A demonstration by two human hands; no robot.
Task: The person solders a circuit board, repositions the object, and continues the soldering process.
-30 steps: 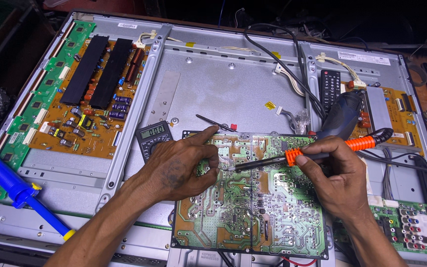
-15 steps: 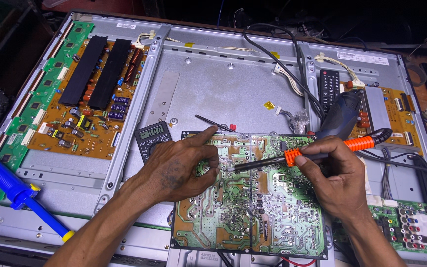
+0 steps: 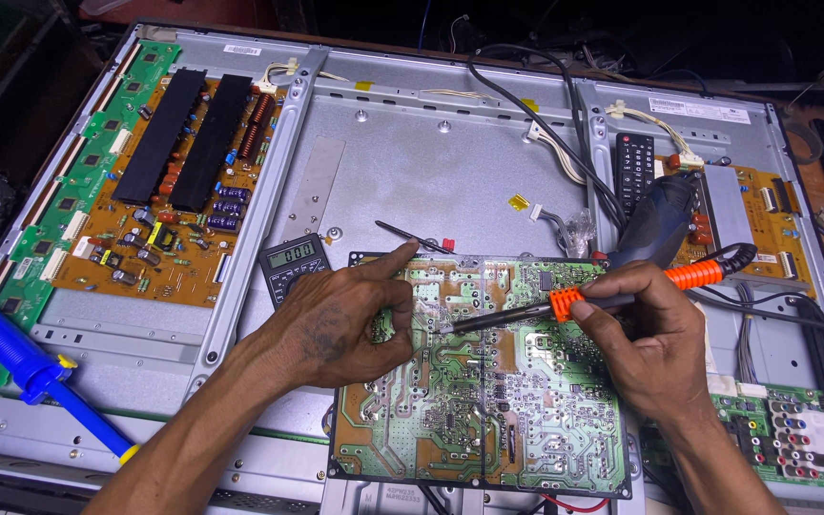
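Partly hidden circuit board [image 3: 488, 420] under both hands, soldering iron [image 3: 565, 305] tip indistinct

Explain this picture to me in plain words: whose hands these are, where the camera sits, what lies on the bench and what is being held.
The camera is worn on the person's head and looks down at their own two bare hands. Under them lies an opened flat-screen set, back panel up, with its circuit boards showing. On top rests a loose green circuit board. The left hand rests on that board, forefinger pointing. The right hand holds a soldering iron with an orange collar, its tip on the board. Nearby are a small meter, a black remote control, and at the left a blue suction pump for solder.
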